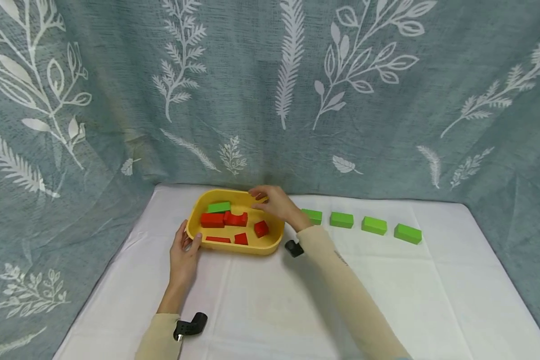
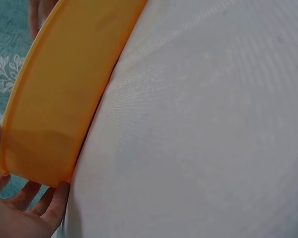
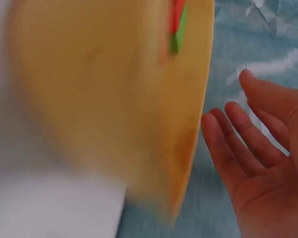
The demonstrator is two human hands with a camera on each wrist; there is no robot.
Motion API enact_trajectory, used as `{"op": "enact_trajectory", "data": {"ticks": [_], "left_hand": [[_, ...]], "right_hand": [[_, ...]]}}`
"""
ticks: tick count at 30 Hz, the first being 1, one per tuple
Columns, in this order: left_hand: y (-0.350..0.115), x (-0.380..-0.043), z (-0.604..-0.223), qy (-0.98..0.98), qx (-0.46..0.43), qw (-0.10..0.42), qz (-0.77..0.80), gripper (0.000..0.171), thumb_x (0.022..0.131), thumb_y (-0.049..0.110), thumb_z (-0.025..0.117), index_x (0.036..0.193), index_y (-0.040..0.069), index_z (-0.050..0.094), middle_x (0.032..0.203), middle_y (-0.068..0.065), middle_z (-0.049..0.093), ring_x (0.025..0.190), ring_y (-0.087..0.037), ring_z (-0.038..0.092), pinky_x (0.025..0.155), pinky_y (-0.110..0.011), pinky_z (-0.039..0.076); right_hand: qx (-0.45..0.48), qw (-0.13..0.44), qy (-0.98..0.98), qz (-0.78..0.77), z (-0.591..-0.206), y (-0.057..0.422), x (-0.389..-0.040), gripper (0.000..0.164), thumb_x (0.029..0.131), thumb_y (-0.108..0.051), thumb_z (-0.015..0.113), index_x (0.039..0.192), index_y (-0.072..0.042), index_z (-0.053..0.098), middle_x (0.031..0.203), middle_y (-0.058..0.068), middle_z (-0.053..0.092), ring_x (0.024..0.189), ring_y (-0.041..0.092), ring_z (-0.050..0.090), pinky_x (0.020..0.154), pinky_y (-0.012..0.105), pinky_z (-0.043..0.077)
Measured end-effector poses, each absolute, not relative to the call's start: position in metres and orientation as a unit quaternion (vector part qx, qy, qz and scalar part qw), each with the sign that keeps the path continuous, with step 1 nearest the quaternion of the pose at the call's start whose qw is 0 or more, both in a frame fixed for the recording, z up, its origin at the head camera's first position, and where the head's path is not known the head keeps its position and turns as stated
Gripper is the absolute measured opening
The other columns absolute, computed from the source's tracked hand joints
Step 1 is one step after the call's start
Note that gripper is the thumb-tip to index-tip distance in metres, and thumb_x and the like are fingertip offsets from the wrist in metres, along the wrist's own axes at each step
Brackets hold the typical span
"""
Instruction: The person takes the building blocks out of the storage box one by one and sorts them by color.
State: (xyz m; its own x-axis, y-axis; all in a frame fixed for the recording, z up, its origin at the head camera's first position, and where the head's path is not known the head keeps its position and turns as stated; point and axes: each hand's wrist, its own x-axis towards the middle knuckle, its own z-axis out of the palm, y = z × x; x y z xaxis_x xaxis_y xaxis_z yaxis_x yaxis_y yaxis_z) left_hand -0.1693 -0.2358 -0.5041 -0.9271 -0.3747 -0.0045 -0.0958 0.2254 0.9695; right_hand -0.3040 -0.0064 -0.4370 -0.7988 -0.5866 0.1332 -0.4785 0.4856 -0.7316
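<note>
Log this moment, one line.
left hand: grips yellow tray; right hand: empty, near tray rim; red blocks: in tray; green blocks: one in tray, four outside

The table [image 1: 247,310], draped in white and faintly creased, carries a yellow tray [image 1: 252,250] toward its far edge, left of the middle. To the tray's right, four green blocks [image 1: 341,220] lie in a row — spaced apart, the rightmost set slightly nearer the front.
</note>
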Motion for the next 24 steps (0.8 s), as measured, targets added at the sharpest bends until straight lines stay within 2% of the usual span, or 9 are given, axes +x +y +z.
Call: {"op": "enact_trajectory", "data": {"ticks": [4, 9, 15, 18, 24], "left_hand": [[-0.237, -0.171, -0.504, -0.772, 0.149, 0.122, -0.605, 0.062, 0.091, 0.032, 0.052, 0.144, 0.019, 0.023, 0.141, -0.006, 0.035, 0.124, -0.020, 0.037, 0.098, -0.029, 0.037], [-0.237, -0.173, -0.504, -0.769, 0.145, 0.120, -0.610, 0.062, 0.090, 0.031, 0.053, 0.143, 0.019, 0.024, 0.140, -0.006, 0.036, 0.123, -0.018, 0.038, 0.097, -0.026, 0.038], [-0.239, -0.172, -0.504, -0.762, 0.149, 0.128, -0.617, 0.061, 0.090, 0.029, 0.055, 0.143, 0.019, 0.026, 0.137, -0.008, 0.040, 0.119, -0.018, 0.041, 0.087, -0.010, 0.041], [-0.240, -0.172, -0.505, -0.760, 0.151, 0.124, -0.620, 0.061, 0.090, 0.029, 0.055, 0.143, 0.020, 0.026, 0.137, -0.008, 0.039, 0.119, -0.018, 0.040, 0.084, -0.007, 0.040], [-0.238, -0.170, -0.507, -0.761, 0.148, 0.127, -0.619, 0.061, 0.090, 0.028, 0.056, 0.142, 0.018, 0.027, 0.137, -0.009, 0.040, 0.119, -0.019, 0.041, 0.086, -0.010, 0.040]], "right_hand": [[-0.297, 0.093, 0.863, -0.398, -0.437, -0.050, -0.304, 0.040, 0.084, -0.008, 0.062, 0.123, -0.003, 0.053, 0.114, 0.011, 0.059, 0.101, 0.020, 0.057, 0.085, 0.023, 0.047], [-0.291, 0.105, 0.907, -0.285, -0.441, -0.080, -0.302, 0.037, 0.086, -0.007, 0.059, 0.123, -0.010, 0.055, 0.119, 0.003, 0.058, 0.108, 0.016, 0.053, 0.090, 0.023, 0.044], [-0.292, 0.114, 0.933, -0.177, -0.448, -0.096, -0.302, 0.038, 0.086, -0.001, 0.052, 0.122, -0.014, 0.057, 0.121, 0.000, 0.057, 0.112, 0.014, 0.050, 0.096, 0.023, 0.040], [-0.283, 0.120, 0.940, -0.149, -0.451, -0.103, -0.302, 0.037, 0.085, -0.001, 0.053, 0.119, -0.015, 0.060, 0.121, -0.001, 0.057, 0.111, 0.013, 0.050, 0.096, 0.023, 0.038], [-0.264, 0.093, 0.954, -0.111, -0.454, -0.112, -0.301, 0.033, 0.084, -0.006, 0.059, 0.115, -0.017, 0.061, 0.120, -0.001, 0.057, 0.109, 0.014, 0.051, 0.094, 0.024, 0.040]]}}
